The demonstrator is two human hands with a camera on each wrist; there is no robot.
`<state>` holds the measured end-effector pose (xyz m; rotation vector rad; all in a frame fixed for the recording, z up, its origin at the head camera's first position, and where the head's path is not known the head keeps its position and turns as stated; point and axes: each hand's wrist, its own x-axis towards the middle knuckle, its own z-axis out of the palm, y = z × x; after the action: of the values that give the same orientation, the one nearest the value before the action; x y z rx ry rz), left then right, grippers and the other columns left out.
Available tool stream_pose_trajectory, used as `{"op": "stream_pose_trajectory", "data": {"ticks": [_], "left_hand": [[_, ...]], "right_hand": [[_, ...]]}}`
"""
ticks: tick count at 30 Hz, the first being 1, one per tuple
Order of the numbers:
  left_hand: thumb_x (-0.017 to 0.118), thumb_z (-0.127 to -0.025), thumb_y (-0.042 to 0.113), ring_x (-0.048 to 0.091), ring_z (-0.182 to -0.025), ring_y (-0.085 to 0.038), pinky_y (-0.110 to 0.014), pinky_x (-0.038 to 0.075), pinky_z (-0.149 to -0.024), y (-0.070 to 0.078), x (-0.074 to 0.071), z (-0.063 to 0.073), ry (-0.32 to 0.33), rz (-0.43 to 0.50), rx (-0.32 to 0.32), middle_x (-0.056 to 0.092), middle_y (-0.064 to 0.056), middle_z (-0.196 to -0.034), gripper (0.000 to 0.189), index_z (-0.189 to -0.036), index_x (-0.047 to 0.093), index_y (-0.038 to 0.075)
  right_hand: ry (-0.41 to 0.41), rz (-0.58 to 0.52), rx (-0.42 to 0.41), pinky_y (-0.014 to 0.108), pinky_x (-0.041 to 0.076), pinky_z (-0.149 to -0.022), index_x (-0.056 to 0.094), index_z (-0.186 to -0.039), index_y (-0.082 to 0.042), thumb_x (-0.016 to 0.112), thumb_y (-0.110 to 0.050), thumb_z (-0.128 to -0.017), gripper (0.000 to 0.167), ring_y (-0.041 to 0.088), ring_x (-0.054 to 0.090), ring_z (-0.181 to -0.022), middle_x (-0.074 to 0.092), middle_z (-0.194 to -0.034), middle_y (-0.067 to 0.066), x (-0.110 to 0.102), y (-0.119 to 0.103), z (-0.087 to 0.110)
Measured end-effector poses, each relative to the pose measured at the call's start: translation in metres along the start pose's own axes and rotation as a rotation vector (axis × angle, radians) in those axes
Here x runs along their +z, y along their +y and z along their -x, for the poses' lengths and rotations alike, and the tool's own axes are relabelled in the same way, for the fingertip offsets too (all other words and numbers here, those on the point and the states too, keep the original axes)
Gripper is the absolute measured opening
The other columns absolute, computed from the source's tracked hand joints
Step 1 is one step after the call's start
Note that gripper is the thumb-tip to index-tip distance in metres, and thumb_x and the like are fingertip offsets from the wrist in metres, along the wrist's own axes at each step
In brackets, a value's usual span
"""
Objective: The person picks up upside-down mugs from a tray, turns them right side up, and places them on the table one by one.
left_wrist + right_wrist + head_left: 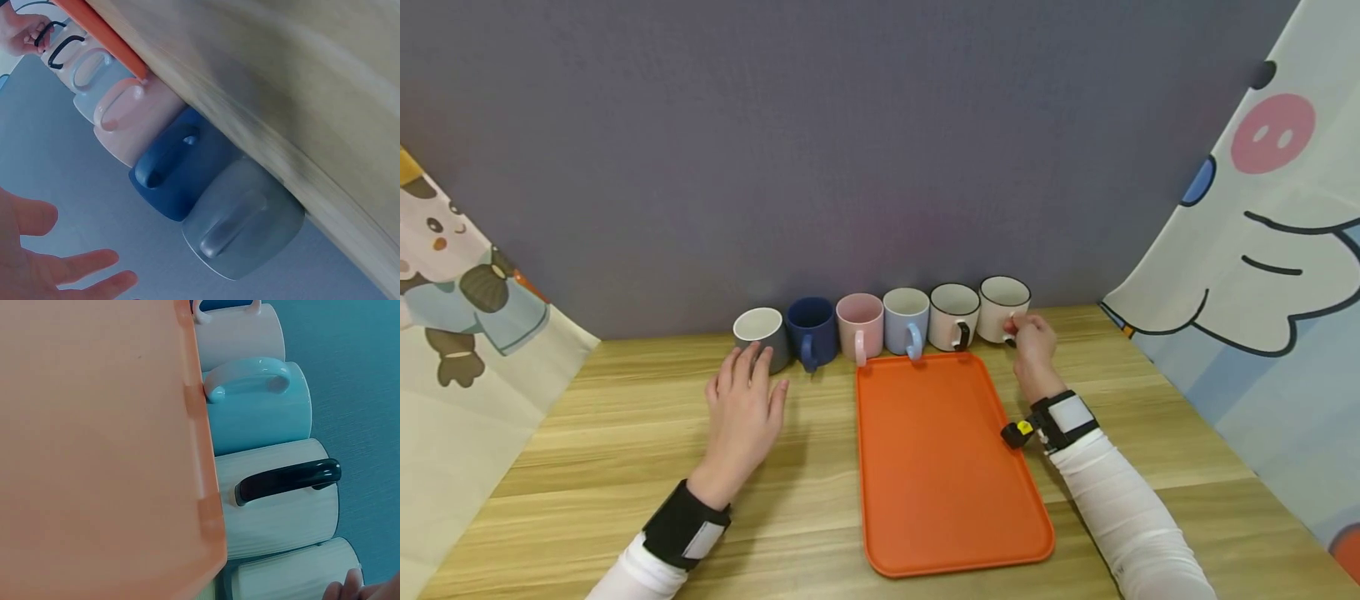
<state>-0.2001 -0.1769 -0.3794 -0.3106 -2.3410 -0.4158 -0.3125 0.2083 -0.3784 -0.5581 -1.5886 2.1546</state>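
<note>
My right hand [1033, 346] grips the black handle of the white mug [1002, 300] at the right end of a row. Its fingertips show at the lower corner of the right wrist view, beside that mug's wall. My left hand [745, 412] is spread, fingers extended, in front of the grey mug [247, 219] at the row's left end; the left wrist view shows a gap between them. Between the end mugs stand a dark blue mug [823, 333], a pink mug [850, 321], a light blue mug [262, 422] and another white mug [281, 515] with a black handle.
An orange tray [951, 467] lies on the wooden table [587, 467], its far edge close to the middle mugs. Behind the row rises a grey wall [850, 150]. Cartoon-printed curtains [1285, 283] hang at both sides.
</note>
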Motion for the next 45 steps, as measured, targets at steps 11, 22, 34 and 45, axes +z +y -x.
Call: {"op": "stream_pose_trajectory", "data": {"ticks": [11,22,34,45], "left_hand": [[0.061,-0.09,0.02,0.034,-0.128,-0.043,-0.06,0.026,-0.093,0.0,-0.002,0.0,-0.005,0.01,-0.011,0.046,-0.023,-0.136,0.045,-0.128,0.053,-0.002],[0.061,-0.09,0.02,0.035,-0.128,-0.043,-0.06,0.027,-0.093,0.0,0.0,-0.001,-0.004,0.016,-0.007,0.047,-0.023,-0.134,0.043,-0.127,0.054,-0.003],[0.059,-0.091,0.021,0.037,-0.126,-0.044,-0.059,0.027,-0.094,0.001,0.0,0.0,-0.004,0.04,-0.01,0.048,-0.024,-0.132,0.04,-0.123,0.055,-0.004],[0.061,-0.09,0.015,0.041,-0.123,-0.046,-0.06,0.032,-0.098,0.002,0.002,-0.002,0.022,0.047,0.035,0.05,-0.028,-0.129,0.041,-0.123,0.054,-0.008]], "right_hand": [[-0.022,0.044,0.045,0.029,0.04,-0.087,0.052,-0.076,-0.006,0.051,-0.007,-0.095,0.02,0.007,0.055,-0.062,0.057,-0.054,-0.01,-0.003,0.004,-0.004],[-0.047,0.131,0.063,0.033,0.042,-0.087,0.055,-0.076,-0.007,0.051,-0.008,-0.095,0.019,0.008,0.053,-0.064,0.057,-0.056,-0.011,-0.007,0.002,-0.009],[-0.124,0.107,0.089,0.024,0.045,-0.071,0.059,-0.084,-0.004,0.05,-0.007,-0.095,0.014,0.007,0.053,-0.061,0.058,-0.057,-0.009,-0.009,0.001,-0.013],[-0.327,0.553,-0.032,0.03,0.044,-0.075,0.058,-0.094,0.004,0.038,-0.03,-0.101,0.04,0.019,0.054,-0.081,0.06,-0.083,0.009,-0.03,-0.003,-0.015]]}}
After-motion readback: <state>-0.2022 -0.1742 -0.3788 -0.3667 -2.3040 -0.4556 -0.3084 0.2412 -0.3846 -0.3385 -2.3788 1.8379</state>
